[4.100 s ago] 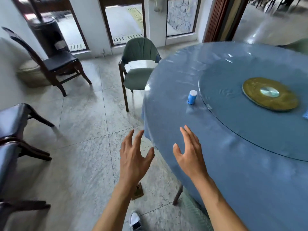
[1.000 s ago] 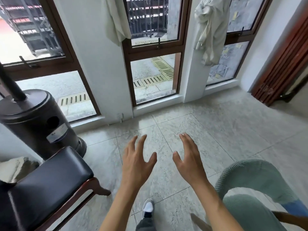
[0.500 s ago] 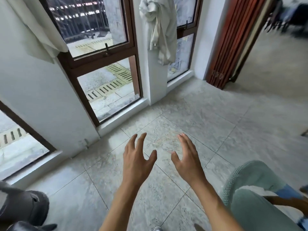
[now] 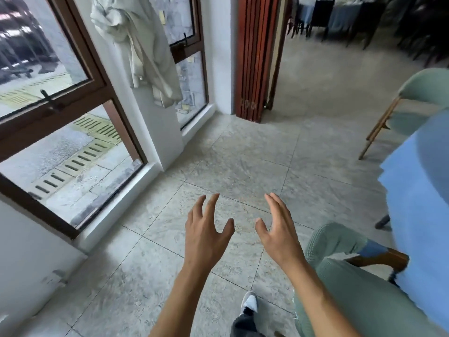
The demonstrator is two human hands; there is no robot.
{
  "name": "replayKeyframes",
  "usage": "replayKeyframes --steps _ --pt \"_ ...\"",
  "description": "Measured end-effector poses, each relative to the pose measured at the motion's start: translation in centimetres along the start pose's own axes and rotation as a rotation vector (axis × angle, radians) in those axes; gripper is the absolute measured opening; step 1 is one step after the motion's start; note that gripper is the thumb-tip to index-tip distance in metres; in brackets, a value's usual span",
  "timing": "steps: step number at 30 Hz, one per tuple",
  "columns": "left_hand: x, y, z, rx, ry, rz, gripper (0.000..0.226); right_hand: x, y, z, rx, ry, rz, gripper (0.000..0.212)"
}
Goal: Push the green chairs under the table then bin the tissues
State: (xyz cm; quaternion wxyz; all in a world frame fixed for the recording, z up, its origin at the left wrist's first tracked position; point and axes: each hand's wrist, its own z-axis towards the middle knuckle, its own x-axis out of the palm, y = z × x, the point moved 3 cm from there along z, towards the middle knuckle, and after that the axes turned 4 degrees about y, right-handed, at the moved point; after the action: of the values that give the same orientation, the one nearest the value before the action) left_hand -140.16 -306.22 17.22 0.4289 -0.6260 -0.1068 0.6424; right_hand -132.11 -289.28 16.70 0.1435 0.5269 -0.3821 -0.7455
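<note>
A green chair (image 4: 340,242) stands at the lower right, its curved back towards me and its seat reaching under the blue-clothed table (image 4: 418,190) at the right edge. A second green chair (image 4: 422,93) stands further off at the upper right, beside the table. My left hand (image 4: 206,229) and my right hand (image 4: 279,229) hover over the floor with fingers spread, holding nothing. The right hand is just left of the near chair's back and does not touch it. No tissues are in view.
Windows with brown frames (image 4: 73,98) line the left wall, with a white cloth (image 4: 138,45) hanging on the pillar. A folded red-brown door (image 4: 255,57) marks an opening to another room. Grey floor tiles (image 4: 243,154) stretch ahead. My shoe (image 4: 249,302) shows below.
The view has swung right: the black heater and dark chair left the frame, the doorway, table edge and far green chair came in. Both hands kept their spread pose.
</note>
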Motion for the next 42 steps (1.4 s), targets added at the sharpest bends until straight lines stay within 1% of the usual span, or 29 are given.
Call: replayKeyframes --steps 8,13,15,20,24,30,34,39,41,42 --pt "9.9 -6.5 11.4 0.207 0.226 0.005 0.067 -6.2 -8.8 6.4 0.226 -0.218 -0.018 0.062" --pt "16.2 -11.7 16.4 0.342 0.342 -0.008 0.067 -10.7 -13.9 8.4 0.361 -0.343 -0.011 0.063" --pt "18.5 -13.8 17.5 0.391 0.386 -0.011 0.067 -12.5 -15.6 8.4 0.417 -0.398 -0.005 0.063" --pt "24.2 -19.5 18.1 0.517 0.579 -0.024 0.070 -16.8 -19.0 5.6 0.572 -0.588 0.004 0.062" --pt "28.5 -23.8 17.1 0.657 0.742 -0.057 0.070 -19.0 -21.1 1.9 0.727 -0.781 0.025 0.061" --pt "33.9 -28.1 15.1 0.816 0.970 -0.093 0.070 -19.8 -22.1 -3.1 0.944 -0.999 -0.001 0.059" --pt "36.6 -29.9 13.9 0.969 1.130 -0.118 0.070 -18.9 -21.6 -5.2 1.089 -1.164 -0.038 0.057" --pt "38.7 -30.1 13.2 1.101 1.296 -0.191 0.065 -16.0 -20.0 -6.1 1.257 -1.384 -0.025 0.057" --pt "39.6 -29.3 12.9 1.109 1.365 -0.206 0.065 -14.4 -19.6 -6.3 1.311 -1.460 0.001 0.057" --pt "40.1 -28.6 12.9 1.084 1.418 -0.216 0.066 -13.4 -19.4 -6.4 1.342 -1.499 0.015 0.056"
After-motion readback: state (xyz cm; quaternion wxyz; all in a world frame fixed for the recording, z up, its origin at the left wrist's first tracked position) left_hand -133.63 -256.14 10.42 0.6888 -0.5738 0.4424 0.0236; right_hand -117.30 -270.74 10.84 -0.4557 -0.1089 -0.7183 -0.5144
